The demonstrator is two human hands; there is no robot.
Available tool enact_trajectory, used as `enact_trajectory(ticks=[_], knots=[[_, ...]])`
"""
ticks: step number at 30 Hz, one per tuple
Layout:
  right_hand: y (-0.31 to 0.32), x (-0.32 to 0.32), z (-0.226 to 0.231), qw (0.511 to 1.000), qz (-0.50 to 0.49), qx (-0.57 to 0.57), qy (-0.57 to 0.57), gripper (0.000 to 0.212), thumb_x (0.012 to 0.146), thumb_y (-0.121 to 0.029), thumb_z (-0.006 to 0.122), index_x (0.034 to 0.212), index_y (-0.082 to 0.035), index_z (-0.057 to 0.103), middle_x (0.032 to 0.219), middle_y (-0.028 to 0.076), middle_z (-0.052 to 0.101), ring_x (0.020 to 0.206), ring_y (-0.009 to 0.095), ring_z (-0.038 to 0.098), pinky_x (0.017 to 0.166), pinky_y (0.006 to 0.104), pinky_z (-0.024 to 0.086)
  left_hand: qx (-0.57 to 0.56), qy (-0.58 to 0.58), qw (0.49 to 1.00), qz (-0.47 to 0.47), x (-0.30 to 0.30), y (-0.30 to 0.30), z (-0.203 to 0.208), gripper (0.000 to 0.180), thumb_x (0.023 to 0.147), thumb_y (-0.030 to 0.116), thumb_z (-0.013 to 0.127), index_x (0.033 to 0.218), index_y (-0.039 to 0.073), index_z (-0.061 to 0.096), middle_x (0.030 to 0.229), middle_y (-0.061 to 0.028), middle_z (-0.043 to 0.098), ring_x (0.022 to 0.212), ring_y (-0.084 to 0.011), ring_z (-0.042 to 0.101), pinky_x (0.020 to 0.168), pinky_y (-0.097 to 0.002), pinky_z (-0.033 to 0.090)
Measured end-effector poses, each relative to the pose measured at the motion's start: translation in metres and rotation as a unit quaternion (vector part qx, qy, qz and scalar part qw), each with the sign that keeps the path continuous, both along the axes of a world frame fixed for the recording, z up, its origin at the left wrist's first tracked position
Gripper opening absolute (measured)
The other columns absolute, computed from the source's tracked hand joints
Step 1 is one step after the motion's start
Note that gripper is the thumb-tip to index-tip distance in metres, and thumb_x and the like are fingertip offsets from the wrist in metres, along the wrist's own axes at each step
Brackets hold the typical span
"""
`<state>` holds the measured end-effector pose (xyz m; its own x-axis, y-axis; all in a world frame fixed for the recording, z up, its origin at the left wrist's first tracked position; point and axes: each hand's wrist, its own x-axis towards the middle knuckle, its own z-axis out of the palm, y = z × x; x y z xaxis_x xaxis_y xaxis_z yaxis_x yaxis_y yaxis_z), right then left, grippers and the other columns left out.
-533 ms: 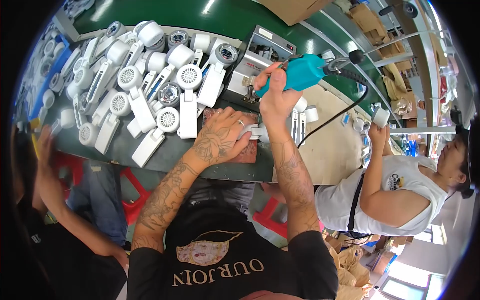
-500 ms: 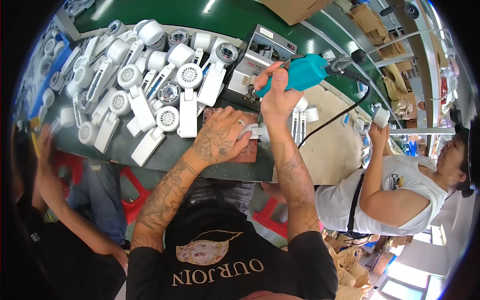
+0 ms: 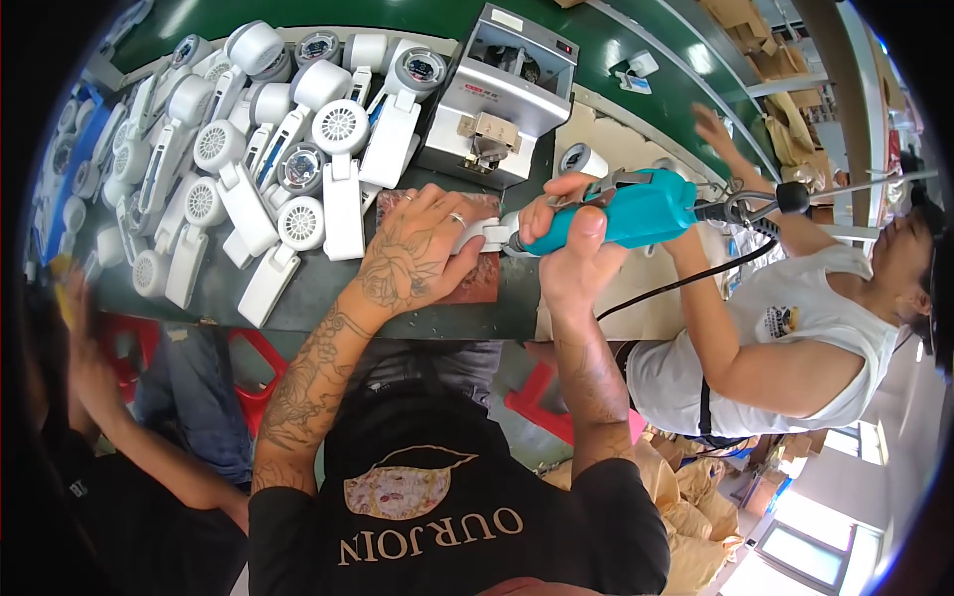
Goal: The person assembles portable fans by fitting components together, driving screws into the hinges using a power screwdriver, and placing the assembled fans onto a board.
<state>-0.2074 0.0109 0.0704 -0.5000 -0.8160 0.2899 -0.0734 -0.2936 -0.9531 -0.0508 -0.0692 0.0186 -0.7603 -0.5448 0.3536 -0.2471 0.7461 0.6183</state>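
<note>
My right hand [image 3: 579, 256] is wrapped round a teal electric screwdriver [image 3: 651, 211], held nearly level with its tip pointing left. The tip meets the hinge end of a white handheld fan [image 3: 489, 234]; exactly where it touches is hidden by my fingers. Pressed over that fan, my left hand [image 3: 412, 243] pins it down on a reddish-brown mat [image 3: 475, 283]. Most of the fan's body is covered by my palm and fingers. Just beyond my hands stands a grey screw-feeder machine [image 3: 507, 99].
Several white fans [image 3: 237, 189] lie heaped at the left, beside a blue bin [image 3: 75, 179]. Cardboard [image 3: 624, 129] covers the right of the table, with a fan head [image 3: 583, 161] on it. The black cord [image 3: 661, 286] loops rightward. Co-workers [image 3: 795, 348] are close on both sides.
My right hand has brought the screwdriver down from the feeder to the fan under my left hand. The right-hand co-worker has stretched an arm across the table.
</note>
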Motion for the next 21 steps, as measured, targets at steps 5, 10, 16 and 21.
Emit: enact_trajectory(ticks=[5,10,16,21], knots=[[0.0,-0.003,-0.015,0.999,0.011,-0.01,-0.031,0.057,0.095,-0.053,0.065,0.1,0.002,0.052,0.067,0.009,0.053,0.059,0.02,0.053,0.057,0.035,0.046,-0.004,0.004,1.0,0.007,-0.001,0.002,0.0,0.032,0.092,0.024,0.062,0.119,0.008,0.066,0.113,-0.011,0.063,0.104,-0.0301,0.056,0.093,-0.0441,0.045],[-0.001,0.002,-0.021,0.998,0.029,-0.048,-0.022,0.047,0.095,-0.046,0.067,0.094,-0.001,0.051,0.067,0.009,0.053,0.058,0.02,0.052,0.056,0.0351,0.046,-0.003,-0.012,1.0,-0.007,-0.003,0.0,0.009,0.032,0.091,0.022,0.063,0.12,0.009,0.065,0.118,-0.0073,0.063,0.105,-0.0283,0.056,0.091,-0.0428,0.045],[-0.006,0.006,-0.025,0.998,-0.013,-0.059,-0.035,0.042,0.095,-0.042,0.067,0.095,-0.002,0.055,0.069,0.008,0.054,0.057,0.019,0.052,0.055,0.0348,0.045,0.0,0.006,1.0,-0.011,0.0,-0.005,0.007,0.03,0.088,0.021,0.066,0.115,0.008,0.068,0.123,-0.0034,0.062,0.102,-0.0273,0.056,0.088,-0.043,0.045],[0.015,0.006,-0.014,0.989,-0.07,-0.026,-0.13,0.054,0.093,-0.057,0.065,0.101,-0.004,0.056,0.069,0.005,0.05,0.06,0.017,0.048,0.056,0.0323,0.041,-0.106,0.074,0.991,-0.019,0.002,0.008,-0.002,0.029,0.082,0.021,0.071,0.108,0.009,0.068,0.117,-0.007,0.064,0.104,-0.0273,0.06,0.091,-0.0396,0.048]])
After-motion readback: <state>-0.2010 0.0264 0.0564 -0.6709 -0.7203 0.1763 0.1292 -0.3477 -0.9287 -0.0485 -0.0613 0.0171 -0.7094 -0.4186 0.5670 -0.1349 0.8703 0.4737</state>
